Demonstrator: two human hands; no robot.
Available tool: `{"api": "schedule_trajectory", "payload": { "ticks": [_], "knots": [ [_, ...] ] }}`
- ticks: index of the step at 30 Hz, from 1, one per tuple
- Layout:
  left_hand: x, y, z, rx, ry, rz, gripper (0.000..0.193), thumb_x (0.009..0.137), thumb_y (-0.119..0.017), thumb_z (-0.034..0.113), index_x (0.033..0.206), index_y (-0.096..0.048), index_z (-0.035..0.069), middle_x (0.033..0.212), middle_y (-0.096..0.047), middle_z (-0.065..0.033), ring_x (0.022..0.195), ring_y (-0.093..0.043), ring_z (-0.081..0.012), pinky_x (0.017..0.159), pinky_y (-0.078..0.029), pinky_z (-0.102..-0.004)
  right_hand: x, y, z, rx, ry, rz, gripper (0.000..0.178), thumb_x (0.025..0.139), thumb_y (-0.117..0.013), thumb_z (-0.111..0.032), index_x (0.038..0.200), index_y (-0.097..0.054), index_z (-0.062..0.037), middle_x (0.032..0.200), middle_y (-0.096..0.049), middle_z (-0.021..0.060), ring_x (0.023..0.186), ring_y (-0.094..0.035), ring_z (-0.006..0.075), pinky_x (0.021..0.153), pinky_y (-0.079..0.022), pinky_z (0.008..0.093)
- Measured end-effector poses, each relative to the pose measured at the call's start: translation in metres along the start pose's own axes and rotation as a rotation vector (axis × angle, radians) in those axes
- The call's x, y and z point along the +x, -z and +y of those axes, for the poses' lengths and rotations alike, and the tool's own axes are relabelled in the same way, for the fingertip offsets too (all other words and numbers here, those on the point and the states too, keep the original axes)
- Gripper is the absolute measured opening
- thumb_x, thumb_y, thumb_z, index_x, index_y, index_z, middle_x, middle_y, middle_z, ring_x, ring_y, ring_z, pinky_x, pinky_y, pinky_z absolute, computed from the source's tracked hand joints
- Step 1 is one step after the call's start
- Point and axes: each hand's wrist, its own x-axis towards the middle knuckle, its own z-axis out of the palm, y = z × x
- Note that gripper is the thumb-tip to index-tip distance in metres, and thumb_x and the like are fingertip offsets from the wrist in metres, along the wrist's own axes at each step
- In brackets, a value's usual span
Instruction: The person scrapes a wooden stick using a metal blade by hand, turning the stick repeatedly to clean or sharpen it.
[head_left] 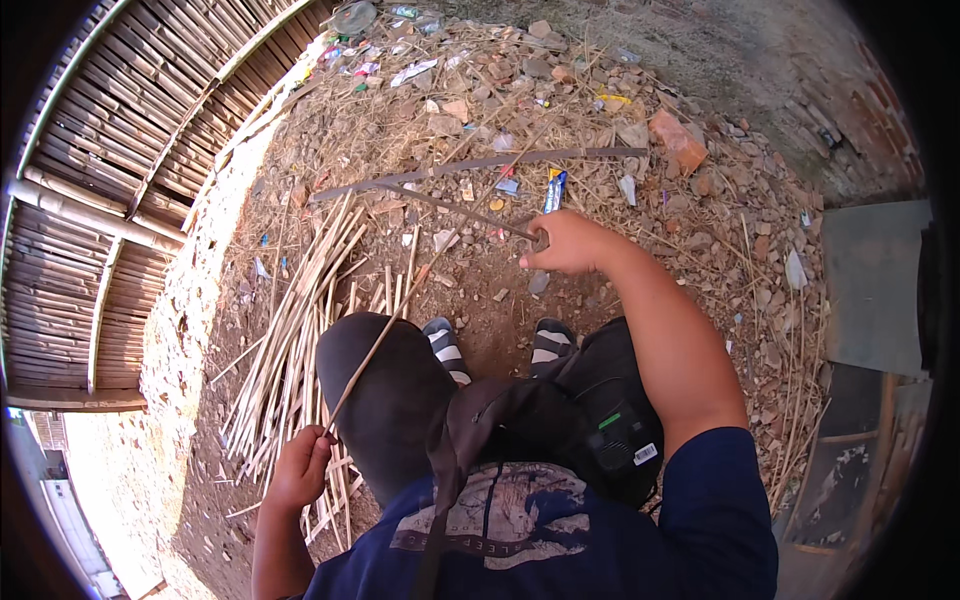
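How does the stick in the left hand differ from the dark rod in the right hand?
The stick is lighter brown, while the rod is darker. From the left hand, the stick slants up and rightward in the picture; from the right hand, the rod slants up and leftward. Both are thin, and each is held in one hand.

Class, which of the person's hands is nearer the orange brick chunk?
Right. The right hand is left and short of the brick chunk; the left hand is farther, at lower left.
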Motion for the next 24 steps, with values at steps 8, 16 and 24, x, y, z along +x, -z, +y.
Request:
{"api": "schedule_trajectory", "payload": {
  "ticks": [8, 16, 24],
  "knots": [
    [-0.004, -0.012, 0.011, 0.463, -0.094, 0.229, 0.019, 0.099, -0.051, 0.019, 0.092, -0.057, 0.003, 0.069, -0.061, -0.0217, 0.066, -0.059, -0.0451, 0.059, -0.044, -0.0522, 0.002, -0.001, -0.017, 0.004, -0.017, -0.082, 0.063, 0.073, -0.077, -0.045, 0.113, -0.066, 0.002, 0.095, -0.068, 0.0233, 0.093, -0.067, 0.0358, 0.083, -0.052, 0.0416],
    [-0.015, -0.023, -0.028, 0.432, -0.124, 0.3, 0.024, 0.1, -0.045, 0.018, 0.087, -0.055, 0.0, 0.065, -0.057, -0.023, 0.063, -0.058, -0.044, 0.056, -0.041, -0.0507, -0.002, -0.014, -0.019, -0.116, 0.22, -0.101, 0.059, 0.076, -0.077, -0.047, 0.109, -0.066, 0.0005, 0.096, -0.067, 0.0196, 0.092, -0.066, 0.0307, 0.08, -0.05, 0.0409],
    [-0.021, 0.002, -0.053, 0.412, -0.118, 0.25, 0.026, 0.101, -0.046, 0.023, 0.089, -0.055, 0.002, 0.061, -0.056, -0.0203, 0.059, -0.058, -0.0413, 0.055, -0.043, -0.0495, -0.004, 0.004, -0.019, 0.005, 0.014, -0.004, 0.058, 0.075, -0.077, -0.046, 0.108, -0.066, 0.0009, 0.082, -0.067, 0.0186, 0.084, -0.068, 0.0307, 0.074, -0.051, 0.0407]
  ]
}}
